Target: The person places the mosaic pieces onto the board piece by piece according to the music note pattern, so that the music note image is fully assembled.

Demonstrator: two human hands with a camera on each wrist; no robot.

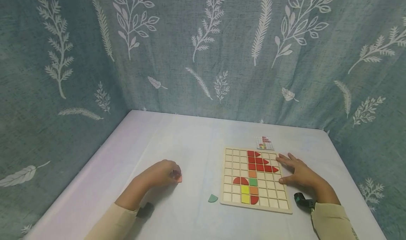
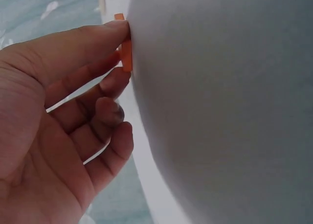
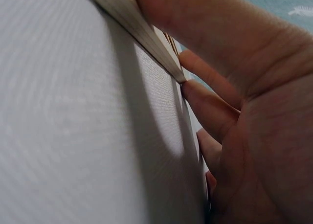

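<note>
Left of the board, my left hand (image 1: 163, 173) pinches a small orange tile (image 2: 126, 55) between thumb and fingertips, at the white tabletop. In the head view only a corner of that tile shows. My right hand (image 1: 299, 173) rests at the right edge of the wooden grid board (image 1: 266, 207), thumb and fingers spread and touching its rim. On the board lie red squares and pointed pieces (image 1: 260, 167), red quarter-rounds (image 1: 244, 181), yellow squares (image 1: 245, 194), orange squares (image 1: 253, 190) and a green square (image 1: 253, 182).
A green quarter-round piece (image 1: 213, 198) lies on the table just left of the board. Behind the board is a small picture card (image 1: 264, 143) showing a coloured grid pattern. A leaf-patterned curtain (image 1: 203, 56) hangs behind and beside the white table (image 1: 177, 127).
</note>
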